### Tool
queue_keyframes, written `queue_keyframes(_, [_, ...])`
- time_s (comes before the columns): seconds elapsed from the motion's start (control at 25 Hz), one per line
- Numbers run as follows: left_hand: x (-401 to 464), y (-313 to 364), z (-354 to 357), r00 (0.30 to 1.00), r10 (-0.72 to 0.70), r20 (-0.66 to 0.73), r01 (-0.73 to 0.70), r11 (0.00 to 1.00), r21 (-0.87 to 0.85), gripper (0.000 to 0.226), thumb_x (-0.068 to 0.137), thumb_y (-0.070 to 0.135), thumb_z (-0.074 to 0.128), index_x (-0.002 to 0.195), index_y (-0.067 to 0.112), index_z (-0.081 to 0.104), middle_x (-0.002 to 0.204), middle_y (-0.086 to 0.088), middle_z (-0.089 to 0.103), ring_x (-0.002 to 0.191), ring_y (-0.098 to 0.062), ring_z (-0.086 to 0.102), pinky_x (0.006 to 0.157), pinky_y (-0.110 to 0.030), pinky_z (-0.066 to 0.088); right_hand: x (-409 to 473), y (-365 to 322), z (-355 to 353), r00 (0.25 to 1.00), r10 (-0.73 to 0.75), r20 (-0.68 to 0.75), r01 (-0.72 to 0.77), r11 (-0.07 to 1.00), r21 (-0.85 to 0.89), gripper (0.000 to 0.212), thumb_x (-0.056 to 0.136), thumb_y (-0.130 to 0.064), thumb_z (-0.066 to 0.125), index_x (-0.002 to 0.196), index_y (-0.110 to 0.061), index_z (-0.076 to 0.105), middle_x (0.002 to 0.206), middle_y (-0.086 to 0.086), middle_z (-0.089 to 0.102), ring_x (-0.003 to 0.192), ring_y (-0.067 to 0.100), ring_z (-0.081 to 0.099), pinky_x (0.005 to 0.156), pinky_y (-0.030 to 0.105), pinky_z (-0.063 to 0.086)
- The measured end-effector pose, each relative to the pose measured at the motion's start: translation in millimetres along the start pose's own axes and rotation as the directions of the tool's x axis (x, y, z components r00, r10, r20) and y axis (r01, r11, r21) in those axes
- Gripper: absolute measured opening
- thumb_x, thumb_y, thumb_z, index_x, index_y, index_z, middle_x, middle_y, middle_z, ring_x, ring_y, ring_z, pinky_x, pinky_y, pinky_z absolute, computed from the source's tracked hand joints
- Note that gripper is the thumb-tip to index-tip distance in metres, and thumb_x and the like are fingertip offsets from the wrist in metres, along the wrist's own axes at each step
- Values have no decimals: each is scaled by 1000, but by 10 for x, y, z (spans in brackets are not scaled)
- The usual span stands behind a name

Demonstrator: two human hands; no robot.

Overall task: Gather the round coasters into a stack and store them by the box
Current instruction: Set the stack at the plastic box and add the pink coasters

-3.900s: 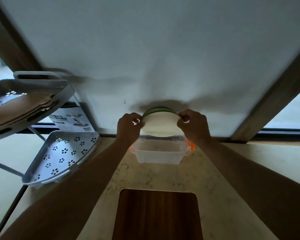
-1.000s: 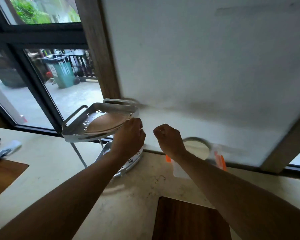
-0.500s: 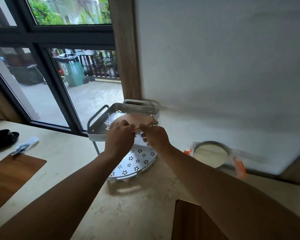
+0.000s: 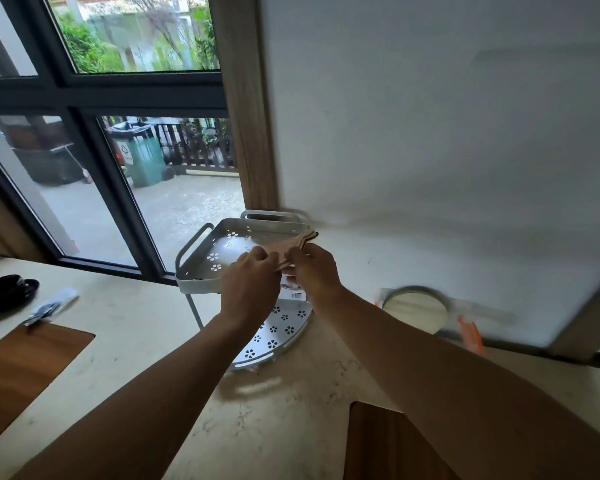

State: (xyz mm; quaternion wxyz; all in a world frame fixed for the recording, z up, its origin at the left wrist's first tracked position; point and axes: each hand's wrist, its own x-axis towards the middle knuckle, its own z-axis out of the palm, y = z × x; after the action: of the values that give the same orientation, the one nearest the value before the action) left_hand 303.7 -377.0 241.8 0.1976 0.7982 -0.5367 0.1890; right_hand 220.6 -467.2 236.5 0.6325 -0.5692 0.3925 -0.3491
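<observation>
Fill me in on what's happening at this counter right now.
A person has both hands at the upper tier of a white corner rack. The left hand and right hand together grip a thin stack of tan coasters, tilted above the tier's front edge. To the right, a clear box with orange clips sits against the wall with a pale round piece at it.

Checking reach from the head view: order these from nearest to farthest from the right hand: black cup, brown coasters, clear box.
1. brown coasters, pinched in the right hand
2. clear box, at its right, by the wall
3. black cup, far left
</observation>
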Motion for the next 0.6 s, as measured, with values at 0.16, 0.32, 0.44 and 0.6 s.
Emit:
queue_keyframes(0.16, [-38, 319, -185, 999, 30, -17, -31, 998, -55, 21, 86, 14, 56, 104, 9, 66, 98, -12, 65, 86, -34, 63, 64, -38, 48, -221, -142, -276, 998, -57, 35, 51, 989, 138, 10, 81, -15, 61, 85, -10, 69, 92, 20, 73, 90, 37, 72, 86, 50, 58])
queue_keyframes(0.32, [-157, 690, -358, 982, 171, -77, -181, 973, -141, 36, 83, 40, 57, 104, 10, 61, 96, -12, 61, 87, -33, 60, 71, -43, 52, -422, -364, -683, 983, -177, -49, 178, 984, 27, 14, 76, -31, 59, 71, -21, 68, 67, -3, 68, 68, 20, 65, 66, 38, 52])
queue_keyframes(0.44, [-156, 856, -366, 991, 118, -55, -130, 935, -329, 43, 84, 42, 53, 113, 11, 61, 107, -11, 62, 94, -32, 61, 79, -44, 52, -501, -493, -1044, 971, -215, -108, 208, 975, -73, 20, 77, -33, 55, 78, -15, 65, 70, 1, 64, 68, 19, 59, 61, 34, 47])
queue_keyframes(0.6, [-29, 1081, -174, 980, -147, 137, 200, 761, -617, 51, 88, 22, 59, 137, 12, 48, 136, -12, 53, 122, -30, 54, 103, -46, 44, -689, -524, -1632, 963, -261, -69, 231, 928, -291, 19, 77, -34, 48, 64, -25, 58, 57, -14, 55, 58, 6, 50, 56, 28, 38])
